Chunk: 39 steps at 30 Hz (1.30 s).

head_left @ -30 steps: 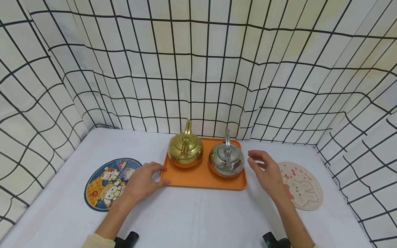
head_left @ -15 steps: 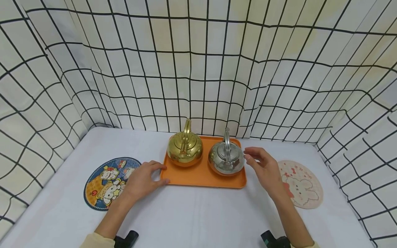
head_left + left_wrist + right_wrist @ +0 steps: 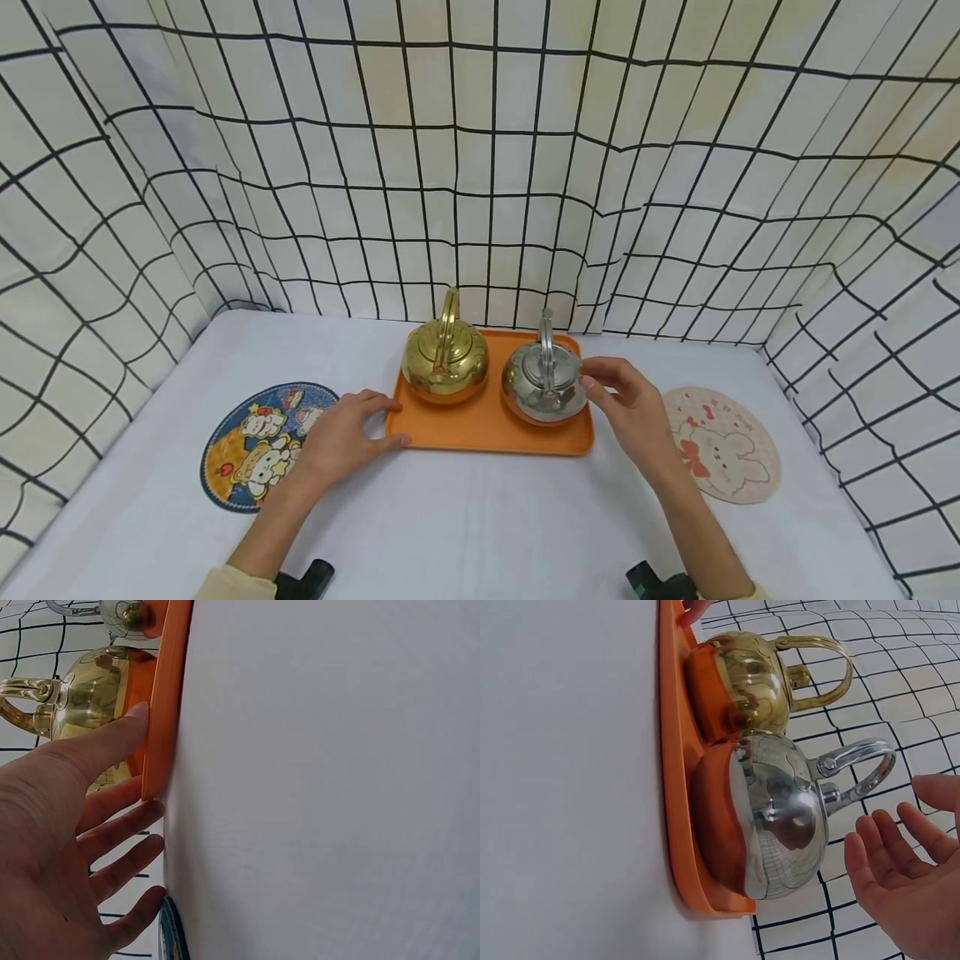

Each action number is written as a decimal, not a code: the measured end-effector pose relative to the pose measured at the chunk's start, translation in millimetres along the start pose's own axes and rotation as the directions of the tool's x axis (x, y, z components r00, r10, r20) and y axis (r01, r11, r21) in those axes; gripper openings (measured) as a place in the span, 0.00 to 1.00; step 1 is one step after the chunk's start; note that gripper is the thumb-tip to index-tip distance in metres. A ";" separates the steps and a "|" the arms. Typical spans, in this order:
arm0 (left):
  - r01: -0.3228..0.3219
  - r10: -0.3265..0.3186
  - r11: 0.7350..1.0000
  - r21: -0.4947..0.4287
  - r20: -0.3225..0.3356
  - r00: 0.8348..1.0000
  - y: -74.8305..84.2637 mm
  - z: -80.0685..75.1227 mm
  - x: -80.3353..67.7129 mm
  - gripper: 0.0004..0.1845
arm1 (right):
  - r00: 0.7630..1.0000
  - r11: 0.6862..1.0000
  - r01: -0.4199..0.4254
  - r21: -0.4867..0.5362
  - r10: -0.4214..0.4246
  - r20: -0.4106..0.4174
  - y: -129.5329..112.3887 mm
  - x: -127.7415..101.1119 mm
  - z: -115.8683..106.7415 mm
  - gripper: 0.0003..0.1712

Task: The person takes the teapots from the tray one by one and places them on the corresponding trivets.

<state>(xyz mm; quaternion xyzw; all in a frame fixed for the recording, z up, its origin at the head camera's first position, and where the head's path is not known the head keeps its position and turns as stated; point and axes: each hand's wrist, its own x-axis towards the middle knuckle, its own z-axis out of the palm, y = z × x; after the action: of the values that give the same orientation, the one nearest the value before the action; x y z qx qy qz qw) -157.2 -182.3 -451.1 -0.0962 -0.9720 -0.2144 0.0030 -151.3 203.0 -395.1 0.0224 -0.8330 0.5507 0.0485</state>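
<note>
Item: my left hand (image 3: pixel 347 433), fingers flat, steadies the orange tray (image 3: pixel 480 425) at 9 o'clock; my right hand (image 3: pixel 628 406), open and empty, hovers beside the silver kettle (image 3: pixel 543 385) at 3 o'clock.

A staged recording booth is suggested: a white-covered table (image 3: pixel 465 517) is enclosed from nine to three o'clock by grid-patterned cloth walls (image 3: pixel 480 167).

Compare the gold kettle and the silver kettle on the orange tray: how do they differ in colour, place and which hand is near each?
The gold kettle is brass-yellow; the silver kettle is grey chrome. Gold sits on the tray's left half, silver on its right. The left hand touches the tray edge near gold; the right hand is open beside silver. Both are round, shiny, with upright handles.
</note>
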 end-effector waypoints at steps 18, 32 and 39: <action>-0.014 0.012 0.999 -0.043 -0.032 0.999 -0.3 2.3 -3.1 0.27 | 0.991 0.989 0.122 0.087 -0.126 0.040 -0.4 0.2 16.1 0.19; 0.003 -0.003 0.999 -0.046 -0.013 1.000 -0.1 0.7 -3.4 0.27 | 0.992 0.989 0.124 0.080 -0.126 0.022 -4.2 1.5 20.9 0.18; -0.005 0.004 0.999 -0.043 -0.019 1.000 -2.4 2.6 -2.3 0.27 | 0.991 0.990 0.123 0.070 -0.125 0.035 -2.6 3.4 22.8 0.19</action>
<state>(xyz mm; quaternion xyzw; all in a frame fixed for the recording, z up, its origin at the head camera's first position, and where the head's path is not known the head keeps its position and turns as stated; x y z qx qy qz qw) -155.3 -183.7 -454.6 -0.0965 -0.9668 -0.2363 0.0107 -155.7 181.0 -401.2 0.0865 -0.8116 0.5740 0.0656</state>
